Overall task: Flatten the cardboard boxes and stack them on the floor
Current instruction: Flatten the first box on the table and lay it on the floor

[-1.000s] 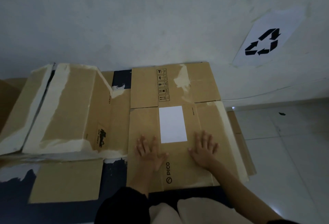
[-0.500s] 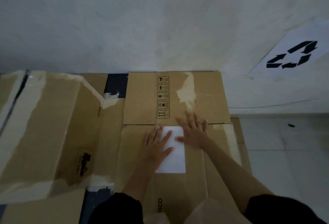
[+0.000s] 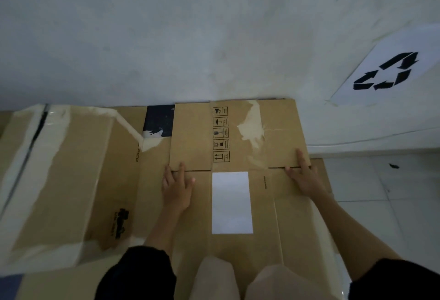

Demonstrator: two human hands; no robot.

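A flattened brown cardboard box (image 3: 273, 204) with a white label lies on the floor in front of me, on top of other flat cardboard. Its far flap (image 3: 195, 137), printed with handling symbols, lies flat against the foot of the wall. My left hand (image 3: 177, 186) presses palm down near the left end of the flap's crease, fingers spread. At the crease's right end my right hand (image 3: 303, 174) also rests flat with fingers apart. To the left stands a taped box (image 3: 64, 180), still in shape.
A white wall (image 3: 214, 37) rises just behind the boxes, with a paper recycling sign (image 3: 390, 68) taped to it at the right. White floor tiles (image 3: 392, 192) lie to the right of the cardboard. My knees (image 3: 238, 280) are at the bottom edge.
Both hands slid from the middle of the white label outward to the two ends of the flap crease. A second ago they pressed lower down on the panel. My view has moved closer.
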